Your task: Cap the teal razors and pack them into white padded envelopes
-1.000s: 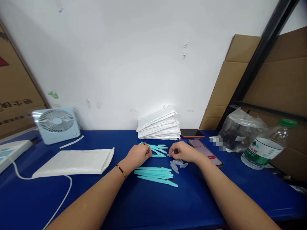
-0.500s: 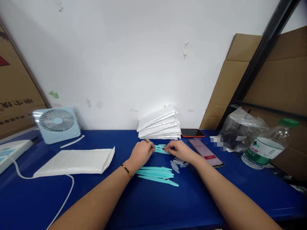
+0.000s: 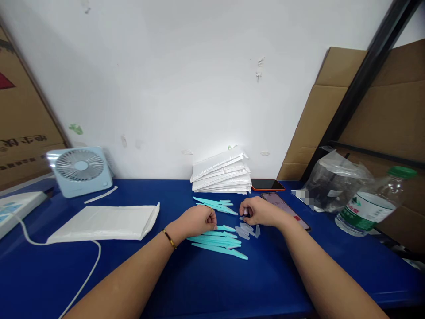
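Observation:
My left hand (image 3: 198, 220) is closed around the handle of a teal eyebrow razor (image 3: 226, 228), whose blade end sticks out to the right. Just below it lies a row of several more teal razors (image 3: 215, 243) on the blue table. Farther back, a looser group of teal razors (image 3: 215, 204) lies crossed over one another. My right hand (image 3: 257, 211) is pinched, with a small translucent blade cap (image 3: 242, 217) at its fingertips, partly hidden by the fingers. Several clear caps (image 3: 245, 230) lie loose beneath this hand.
A stack of white packets (image 3: 221, 172) stands against the wall. Two phones, one lying flat (image 3: 268, 184) and one with a lit screen (image 3: 282, 204), are at the right. Beyond are a plastic bag (image 3: 332, 181) and a water bottle (image 3: 368, 208). Leftward sit a white pouch (image 3: 102, 223), cable and fan (image 3: 81, 170).
My left hand has drawn a razor from the back group toward the front row. My right hand went to the back razors, then returned right to the caps and took one.

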Demonstrator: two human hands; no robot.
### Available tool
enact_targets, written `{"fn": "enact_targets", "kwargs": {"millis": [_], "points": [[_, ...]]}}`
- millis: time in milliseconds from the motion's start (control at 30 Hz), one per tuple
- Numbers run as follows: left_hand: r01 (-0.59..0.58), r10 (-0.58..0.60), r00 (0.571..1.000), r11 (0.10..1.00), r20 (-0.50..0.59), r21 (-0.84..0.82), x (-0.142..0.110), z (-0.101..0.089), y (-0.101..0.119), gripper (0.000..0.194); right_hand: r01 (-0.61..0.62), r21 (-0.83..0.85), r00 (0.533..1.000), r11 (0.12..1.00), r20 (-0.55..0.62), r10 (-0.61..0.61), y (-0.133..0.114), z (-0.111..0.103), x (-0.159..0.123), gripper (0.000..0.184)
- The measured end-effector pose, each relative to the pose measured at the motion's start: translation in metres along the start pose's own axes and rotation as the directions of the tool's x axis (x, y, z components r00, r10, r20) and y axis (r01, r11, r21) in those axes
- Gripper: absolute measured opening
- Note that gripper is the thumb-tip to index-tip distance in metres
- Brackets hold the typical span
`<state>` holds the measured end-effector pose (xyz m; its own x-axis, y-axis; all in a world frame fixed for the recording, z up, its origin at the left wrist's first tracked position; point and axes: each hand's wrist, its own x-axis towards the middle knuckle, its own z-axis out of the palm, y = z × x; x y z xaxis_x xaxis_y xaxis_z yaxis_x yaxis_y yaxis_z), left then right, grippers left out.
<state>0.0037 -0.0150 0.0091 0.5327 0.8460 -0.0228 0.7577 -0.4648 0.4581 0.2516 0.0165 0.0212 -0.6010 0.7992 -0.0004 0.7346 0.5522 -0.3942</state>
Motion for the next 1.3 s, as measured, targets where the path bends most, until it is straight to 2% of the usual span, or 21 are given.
{"fn": "enact_targets", "kwargs": {"millis": [200,267,367,467,700,833,900,933,1000,1067,1100,1167,1233,1300], "points": [[0.057,-0.050,0.989,0.998,-0.141,0.042,0.004,0.003,-0.007,0.015,0.034,-0.148,0.987,0.988,-0.149,-0.057,-0.004,0.013,0.011,0.020],[0.048,-0.040,0.986,0.998,-0.161,0.044,0.005,0.003,-0.009,0.014,0.059,-0.081,0.987,0.995,-0.142,-0.070,-0.001,0.015,0.012,0.021],[0.036,-0.026,0.983,0.998,-0.180,0.052,0.006,0.004,-0.011,0.013,0.096,0.105,0.993,0.990,-0.082,-0.088,0.003,0.015,0.010,0.022],[0.039,-0.028,0.983,0.998,-0.181,0.056,0.007,0.005,-0.012,0.012,0.092,0.218,0.995,0.972,-0.049,-0.083,0.003,0.012,0.008,0.019],[0.035,-0.024,0.985,0.997,-0.173,0.064,0.006,0.004,-0.007,0.013,0.084,0.283,0.996,0.956,-0.052,-0.072,-0.008,0.017,0.009,0.016],[-0.008,0.021,0.984,0.997,-0.179,0.073,0.006,0.005,0.000,0.015,0.099,0.266,0.994,0.959,-0.072,-0.082,-0.015,0.022,0.011,0.017],[-0.020,0.033,0.983,0.997,-0.183,0.075,0.006,0.005,0.003,0.015,0.126,0.244,0.991,0.962,-0.075,-0.110,-0.012,0.019,0.010,0.018],[-0.019,0.031,0.983,0.997,-0.180,0.071,0.006,0.005,0.004,0.015,0.129,0.212,0.988,0.969,-0.113,-0.106,-0.008,0.015,0.009,0.019],[-0.008,0.017,0.987,0.998,-0.162,0.057,0.006,0.005,0.003,0.016,0.063,0.105,0.957,0.992,-0.288,-0.030,0.005,0.003,0.005,0.022],[0.008,-0.003,0.991,0.999,-0.136,0.037,0.005,0.004,0.001,0.018,-0.138,0.005,0.854,0.990,-0.505,0.122,0.025,-0.009,0.000,0.032],[0.017,-0.013,0.992,0.999,-0.124,0.029,0.004,0.004,0.000,0.019,-0.249,-0.017,0.809,0.968,-0.554,0.198,0.035,-0.015,-0.002,0.035],[0.029,-0.026,0.993,0.999,-0.114,0.022,0.003,0.003,-0.003,0.019,-0.430,-0.024,0.754,0.903,-0.559,0.344,0.054,-0.022,-0.006,0.038],[0.030,-0.027,0.993,0.999,-0.116,0.025,0.003,0.002,-0.005,0.018,-0.516,-0.027,0.744,0.856,-0.510,0.432,0.066,-0.024,-0.008,0.035],[0.024,-0.021,0.992,0.999,-0.122,0.027,0.003,0.002,-0.007,0.018,-0.541,-0.039,0.756,0.840,-0.461,0.466,0.072,-0.022,-0.009,0.031]]}}
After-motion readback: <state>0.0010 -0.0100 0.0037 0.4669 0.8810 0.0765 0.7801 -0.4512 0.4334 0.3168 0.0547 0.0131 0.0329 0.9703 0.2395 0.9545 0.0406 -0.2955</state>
